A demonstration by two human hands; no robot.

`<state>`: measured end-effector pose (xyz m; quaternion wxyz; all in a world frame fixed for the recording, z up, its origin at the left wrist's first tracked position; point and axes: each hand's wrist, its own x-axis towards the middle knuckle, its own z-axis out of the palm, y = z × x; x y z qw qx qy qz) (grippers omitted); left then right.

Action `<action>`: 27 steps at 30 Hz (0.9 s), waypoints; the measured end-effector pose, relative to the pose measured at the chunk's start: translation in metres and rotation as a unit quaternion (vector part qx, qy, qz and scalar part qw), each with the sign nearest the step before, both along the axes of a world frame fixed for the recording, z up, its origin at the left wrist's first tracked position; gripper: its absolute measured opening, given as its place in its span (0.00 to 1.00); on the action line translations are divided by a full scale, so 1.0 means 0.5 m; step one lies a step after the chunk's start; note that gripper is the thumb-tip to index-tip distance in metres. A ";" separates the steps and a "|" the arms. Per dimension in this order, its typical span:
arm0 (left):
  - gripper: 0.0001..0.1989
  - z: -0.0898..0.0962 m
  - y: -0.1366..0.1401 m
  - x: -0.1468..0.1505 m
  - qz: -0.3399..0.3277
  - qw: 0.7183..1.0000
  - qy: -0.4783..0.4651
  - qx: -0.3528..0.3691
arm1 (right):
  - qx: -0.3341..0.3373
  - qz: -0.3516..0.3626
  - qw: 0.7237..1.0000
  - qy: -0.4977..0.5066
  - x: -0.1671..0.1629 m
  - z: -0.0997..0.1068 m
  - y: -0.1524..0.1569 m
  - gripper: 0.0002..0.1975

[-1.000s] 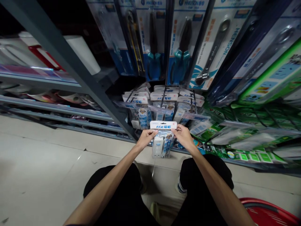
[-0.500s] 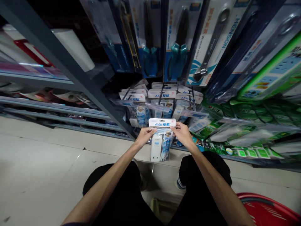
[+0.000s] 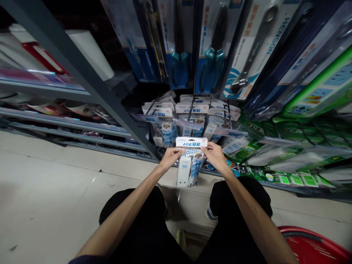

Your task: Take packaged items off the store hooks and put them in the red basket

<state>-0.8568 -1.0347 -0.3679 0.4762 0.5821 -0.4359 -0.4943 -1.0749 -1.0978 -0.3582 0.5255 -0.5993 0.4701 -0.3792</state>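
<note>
A packaged power strip (image 3: 184, 169) in a clear bag with a white header card hangs upright between my two hands, over the floor by the shelf. My left hand (image 3: 171, 157) pinches the bag's upper left edge, just under the card. On the opposite edge, my right hand (image 3: 215, 154) grips the upper right corner with thumb and fingers. Behind it, similar bags with the same white cards (image 3: 191, 108) hang on hooks in several rows.
Carded pliers (image 3: 211, 62) and an adjustable wrench (image 3: 254, 51) hang above. Green packages (image 3: 291, 128) fill the right side. A grey shelf post (image 3: 90, 77) slants at left beside shelves of mugs. A red basket (image 3: 316, 245) sits at lower right on the tiled floor (image 3: 55, 190).
The view has shifted slightly, so the shelf goods appear a little further right. Both hands keep the same hold on the packaged power strip.
</note>
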 end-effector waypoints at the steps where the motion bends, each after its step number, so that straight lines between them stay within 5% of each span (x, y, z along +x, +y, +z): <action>1: 0.25 0.000 0.000 0.000 0.001 1.000 0.000 0.000 | 0.001 -0.001 1.000 0.001 0.000 0.002 0.001 0.13; 27: 0.27 -0.014 0.005 -0.011 -0.025 1.000 0.001 0.013 | 0.005 0.018 1.000 0.007 -0.004 0.011 0.004 0.15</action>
